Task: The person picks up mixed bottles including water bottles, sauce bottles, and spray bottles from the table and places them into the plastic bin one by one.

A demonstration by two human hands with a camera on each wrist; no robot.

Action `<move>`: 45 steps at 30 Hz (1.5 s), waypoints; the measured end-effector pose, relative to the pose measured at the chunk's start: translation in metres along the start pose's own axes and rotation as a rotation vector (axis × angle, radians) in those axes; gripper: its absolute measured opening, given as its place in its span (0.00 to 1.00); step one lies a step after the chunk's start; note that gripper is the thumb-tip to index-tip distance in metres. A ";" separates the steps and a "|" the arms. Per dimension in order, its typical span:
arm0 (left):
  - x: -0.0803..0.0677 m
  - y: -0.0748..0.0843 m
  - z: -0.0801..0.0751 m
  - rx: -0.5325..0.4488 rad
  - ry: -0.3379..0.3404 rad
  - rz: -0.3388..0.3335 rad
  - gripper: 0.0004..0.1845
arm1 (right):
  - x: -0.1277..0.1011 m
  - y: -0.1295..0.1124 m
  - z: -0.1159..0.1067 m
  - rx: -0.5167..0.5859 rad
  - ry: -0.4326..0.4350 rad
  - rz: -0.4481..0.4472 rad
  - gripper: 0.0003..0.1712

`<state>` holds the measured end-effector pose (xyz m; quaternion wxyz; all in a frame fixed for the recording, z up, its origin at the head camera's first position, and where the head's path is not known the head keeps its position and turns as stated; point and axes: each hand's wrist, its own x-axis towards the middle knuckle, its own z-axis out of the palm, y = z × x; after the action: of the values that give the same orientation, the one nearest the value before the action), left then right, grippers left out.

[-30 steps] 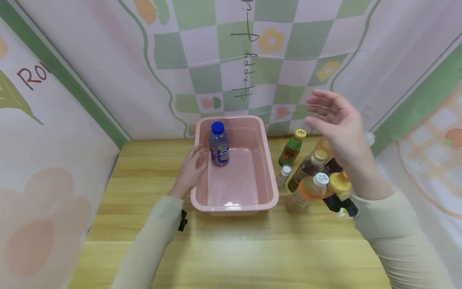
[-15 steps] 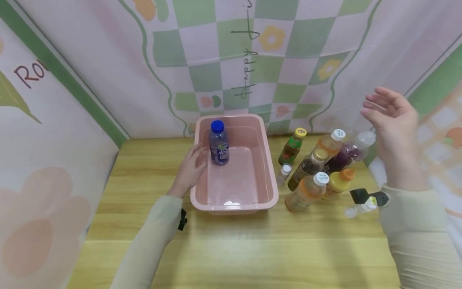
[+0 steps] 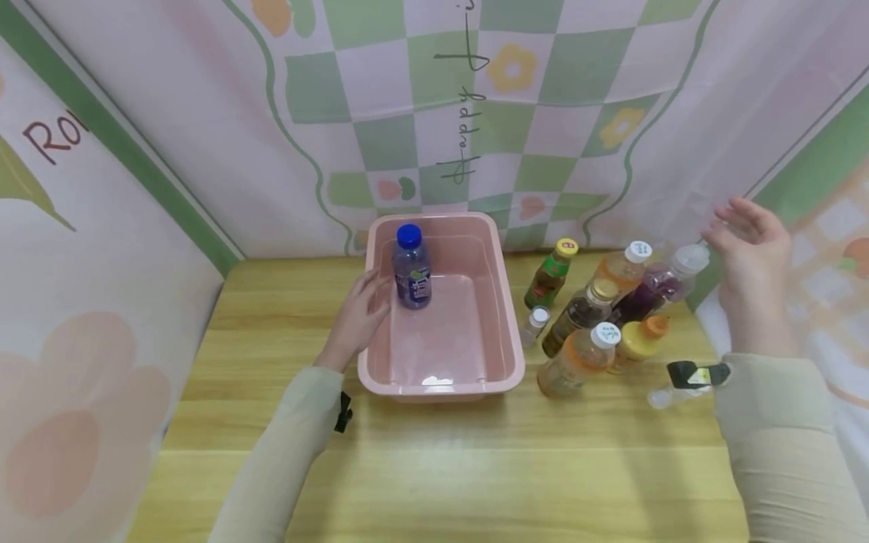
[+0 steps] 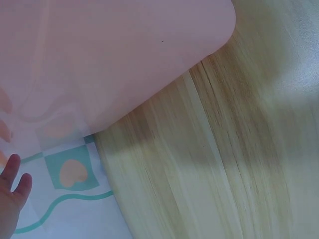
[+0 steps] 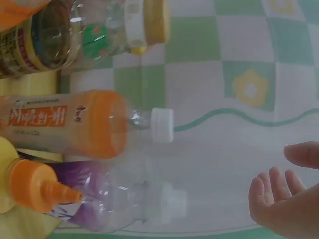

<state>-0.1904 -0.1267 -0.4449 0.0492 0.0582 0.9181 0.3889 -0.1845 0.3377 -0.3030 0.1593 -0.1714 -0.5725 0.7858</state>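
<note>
Right of pink basin (image 3: 441,390), right hand (image 3: 755,260) empty, fingers loosely bent beside purple bottle (image 3: 660,289), best squared up before closing; left hand (image 3: 354,320), fingers relaxed, at basin's left.

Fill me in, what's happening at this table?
Someone is working bare-handed with a pink bin and a group of bottles on a wooden table. Their left hand is at the bin's left rim. Their right hand holds nothing, its fingers just short of the cap of a purple-labelled bottle. One blue-capped bottle stands in the bin; the others are to its right.
</note>
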 end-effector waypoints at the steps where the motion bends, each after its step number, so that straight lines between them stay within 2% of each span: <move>1: 0.000 0.000 0.000 0.000 0.000 -0.002 0.27 | 0.001 0.001 -0.002 0.008 0.007 -0.003 0.27; 4: 0.000 0.001 -0.001 0.006 -0.004 0.002 0.28 | 0.006 0.006 -0.007 0.020 0.053 0.003 0.24; 7: 0.001 0.001 -0.002 0.009 -0.004 0.008 0.27 | 0.011 0.011 -0.012 -0.033 0.110 0.034 0.24; 15: 0.003 0.001 -0.002 0.016 0.007 0.012 0.27 | 0.022 0.030 -0.025 -0.053 0.258 0.067 0.29; 21: 0.002 0.001 -0.001 0.010 -0.005 -0.001 0.28 | 0.022 0.047 -0.034 -0.164 0.221 0.144 0.37; 24: 0.001 0.000 -0.001 0.006 -0.008 -0.004 0.28 | 0.024 0.054 -0.036 -0.179 0.224 0.173 0.41; 26: 0.000 0.000 -0.001 -0.005 -0.008 -0.007 0.27 | 0.027 0.058 -0.037 -0.272 0.209 0.196 0.44; 28: 0.000 -0.001 -0.001 -0.011 -0.006 -0.010 0.27 | 0.028 0.061 -0.039 -0.393 0.160 0.227 0.48; 31: 0.000 -0.001 0.000 -0.017 -0.004 -0.012 0.27 | 0.031 0.066 -0.039 -0.555 0.083 0.227 0.51; 38: 0.000 -0.001 0.000 -0.007 -0.003 -0.014 0.26 | 0.037 0.074 -0.035 -0.443 0.110 0.186 0.51; 42: -0.001 -0.001 0.000 -0.008 -0.005 -0.015 0.26 | 0.037 0.076 -0.035 -0.432 0.094 0.151 0.52; 45: -0.001 0.000 -0.001 -0.002 -0.009 -0.016 0.26 | 0.038 0.076 -0.033 -0.434 0.115 0.138 0.50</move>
<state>-0.1898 -0.1274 -0.4445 0.0564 0.0524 0.9180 0.3891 -0.2074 0.3606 -0.3885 0.0970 -0.2848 -0.7050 0.6422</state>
